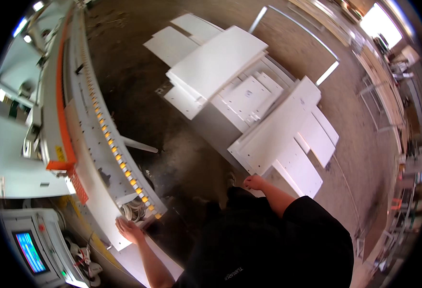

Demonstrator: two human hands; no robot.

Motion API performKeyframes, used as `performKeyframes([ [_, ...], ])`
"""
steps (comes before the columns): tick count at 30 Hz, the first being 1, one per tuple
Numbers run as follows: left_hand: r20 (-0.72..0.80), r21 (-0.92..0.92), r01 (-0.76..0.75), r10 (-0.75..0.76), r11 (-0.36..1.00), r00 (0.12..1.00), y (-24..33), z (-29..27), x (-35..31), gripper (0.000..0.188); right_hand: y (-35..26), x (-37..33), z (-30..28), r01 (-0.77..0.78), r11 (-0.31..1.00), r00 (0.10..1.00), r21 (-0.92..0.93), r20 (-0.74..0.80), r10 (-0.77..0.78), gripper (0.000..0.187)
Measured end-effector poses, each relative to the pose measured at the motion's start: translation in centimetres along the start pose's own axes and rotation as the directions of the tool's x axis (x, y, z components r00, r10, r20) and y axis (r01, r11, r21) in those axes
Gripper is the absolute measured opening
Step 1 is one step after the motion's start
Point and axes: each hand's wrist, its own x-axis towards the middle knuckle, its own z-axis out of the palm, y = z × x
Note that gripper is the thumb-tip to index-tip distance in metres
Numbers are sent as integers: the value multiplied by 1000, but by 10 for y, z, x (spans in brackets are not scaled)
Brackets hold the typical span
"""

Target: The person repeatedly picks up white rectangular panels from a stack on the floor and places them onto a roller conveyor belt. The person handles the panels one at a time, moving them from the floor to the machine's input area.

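My left hand (130,230) lies with its fingers stretched out on the near end of a long white panel (98,204), which rests along the machine's bed. The palm is flat and nothing is gripped in it. My right hand (254,182) hangs by my body, beside the near edge of a stack of white panels (273,139). Its fingers are curled in, and I see nothing in them. Several of these panels have small drilled holes, and they lie crosswise in uneven layers.
An edge-processing machine with an orange rail (64,105) and a row of yellow-and-grey rollers (115,149) runs along the left. A control cabinet with a lit screen (30,252) stands at the lower left. Beyond the stack is a metal frame (302,29); long workbenches (379,86) line the right.
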Motion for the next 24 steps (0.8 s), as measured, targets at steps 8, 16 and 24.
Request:
performKeyframes([
  [8,434,-636,8,349,772,831,176,1,-20,25,142,24,23,-322,730,850,603,-156,504,36],
  [16,925,-366,-164,378,916,46,225,11,-155,37,172,115,21,-110,351,658,930,-196,727,64],
  [24,924,-278,-211,321,937,208,174,11,-154,34,181,117,-2,-129,248,683,960,-95,724,71],
])
